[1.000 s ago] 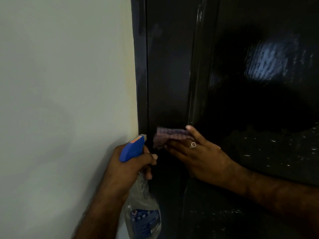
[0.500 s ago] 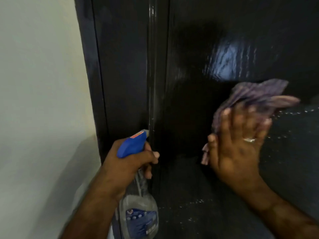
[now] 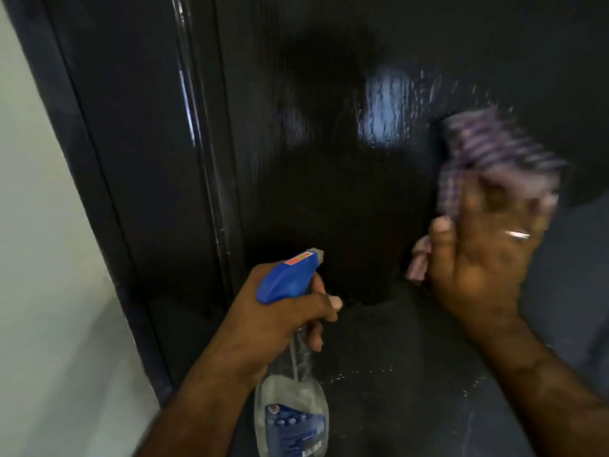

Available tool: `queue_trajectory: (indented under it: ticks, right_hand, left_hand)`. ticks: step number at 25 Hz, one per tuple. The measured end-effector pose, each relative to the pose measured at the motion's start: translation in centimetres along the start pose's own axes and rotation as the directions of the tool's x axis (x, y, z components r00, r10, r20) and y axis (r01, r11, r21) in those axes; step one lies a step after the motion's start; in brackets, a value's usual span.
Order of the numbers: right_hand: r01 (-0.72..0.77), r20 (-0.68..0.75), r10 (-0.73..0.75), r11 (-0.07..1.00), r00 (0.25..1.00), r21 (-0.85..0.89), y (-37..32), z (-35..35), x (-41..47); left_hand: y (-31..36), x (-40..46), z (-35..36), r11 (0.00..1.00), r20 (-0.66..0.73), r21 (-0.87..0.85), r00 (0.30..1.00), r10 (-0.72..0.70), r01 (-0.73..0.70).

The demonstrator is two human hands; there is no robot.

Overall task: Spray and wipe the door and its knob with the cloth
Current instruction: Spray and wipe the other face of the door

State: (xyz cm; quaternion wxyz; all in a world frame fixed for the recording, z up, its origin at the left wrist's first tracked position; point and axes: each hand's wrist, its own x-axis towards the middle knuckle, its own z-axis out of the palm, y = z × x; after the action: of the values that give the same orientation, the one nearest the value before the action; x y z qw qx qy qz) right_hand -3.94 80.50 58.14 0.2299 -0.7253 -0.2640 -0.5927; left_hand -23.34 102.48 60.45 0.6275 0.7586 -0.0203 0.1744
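A glossy black door fills most of the view, with small droplets on its lower part. My right hand presses a purple striped cloth flat against the door at the right; the cloth and fingers are blurred by motion. My left hand grips a spray bottle by its neck, below the blue trigger head, whose nozzle points at the door. No knob is in view.
The dark door frame runs down the left of the door. A pale wall lies left of the frame.
My right hand has carried the cloth from the door's left edge across to the right and up. The view has swung rightward; my left hand keeps its hold on the bottle.
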Motion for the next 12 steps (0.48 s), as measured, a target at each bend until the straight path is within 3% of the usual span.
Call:
queue_trajectory:
  ticks: [1, 2, 3, 4, 5, 6, 7, 8, 9, 10, 12]
  right_hand:
    - [-0.133, -0.024, 0.134, 0.990, 0.991, 0.042, -0.8, -0.2, 0.2]
    - [-0.115, 0.001, 0.115, 0.992, 0.993, 0.056, -1.7, 0.1, -0.6]
    - [0.053, 0.063, -0.056, 0.997, 0.996, 0.059, -2.3, 0.4, -1.9]
    - [0.264, 0.130, -0.266, 0.964, 0.955, 0.033, -1.9, 0.1, -2.5]
    - [0.389, 0.165, -0.385, 0.921, 0.908, 0.009, -0.4, -0.6, -1.9]
    - [0.330, 0.147, -0.327, 0.944, 0.933, 0.007, 1.5, -1.1, -0.7]
    - [0.151, 0.070, -0.152, 0.988, 0.986, 0.019, 2.5, -1.5, 0.7]
    - [-0.030, -0.001, 0.030, 0.998, 1.000, 0.061, 2.5, -1.6, 1.8]
    - [-0.109, -0.011, 0.110, 0.991, 0.994, 0.083, 1.7, -1.7, 1.9]
    - [-0.010, -0.007, 0.011, 0.996, 1.000, 0.091, 1.3, -1.2, 0.9]
    - [0.356, 0.103, -0.362, 0.931, 0.926, 0.073, 3.5, -2.5, 0.9]
  left_hand:
    - [-0.1, 0.3, 0.3, 1.000, 0.007, -0.012, 1.000, 0.016, -0.016]
    - [0.0, 0.5, 0.7, 1.000, 0.007, -0.012, 1.000, 0.021, -0.021]
    - [0.0, 0.6, 1.0, 1.000, 0.007, -0.019, 1.000, 0.022, -0.022]
    - [0.2, 0.7, 1.6, 1.000, 0.006, -0.021, 1.000, 0.017, -0.016]
    - [0.5, 0.8, 2.2, 1.000, 0.003, -0.023, 1.000, 0.014, -0.014]
    - [0.8, 1.0, 2.7, 1.000, -0.002, -0.016, 1.000, 0.009, -0.009]
    - [1.1, 1.1, 3.3, 1.000, -0.005, -0.013, 1.000, 0.014, -0.014]
    - [1.5, 1.3, 3.8, 1.000, -0.007, -0.016, 1.000, 0.020, -0.021]
    - [2.0, 1.7, 4.8, 0.999, -0.021, -0.028, 0.999, 0.032, -0.032]
    - [2.4, 2.1, 5.7, 0.998, -0.042, -0.037, 0.998, 0.041, -0.043]
    - [2.9, 2.9, 8.0, 0.996, -0.031, -0.076, 0.998, 0.050, -0.052]
